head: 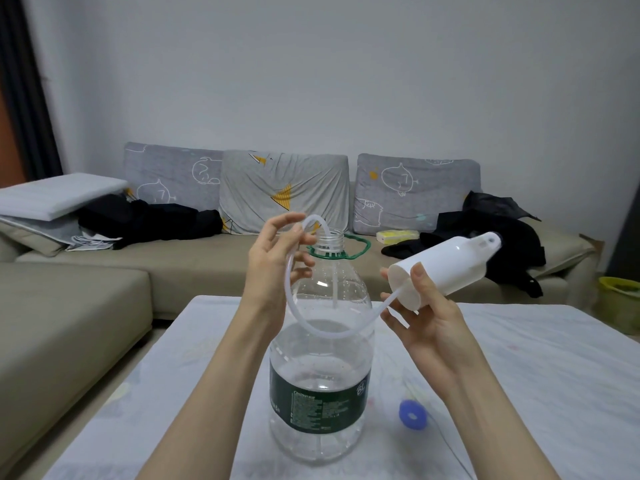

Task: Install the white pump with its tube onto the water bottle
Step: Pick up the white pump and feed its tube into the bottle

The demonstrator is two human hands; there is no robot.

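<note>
My left hand (277,258) pinches the tube (294,306), its end inside the bottle (322,358) neck; my right hand (422,317) grips the tilted pump (446,268).

You see the room under soft, even, cool-toned light with no single visible source. Shadows are faint and diffuse. The wall (346,64) darkens toward the upper corners. Wide-angle distortion bows the dark curtain (24,91) at the left edge. Small highlights glint on the clear bottle (322,341); the white pump (443,268) reads bright but keeps its detail. Focus holds across the centre, while the sofa (69,306) looks slightly soft.
</note>
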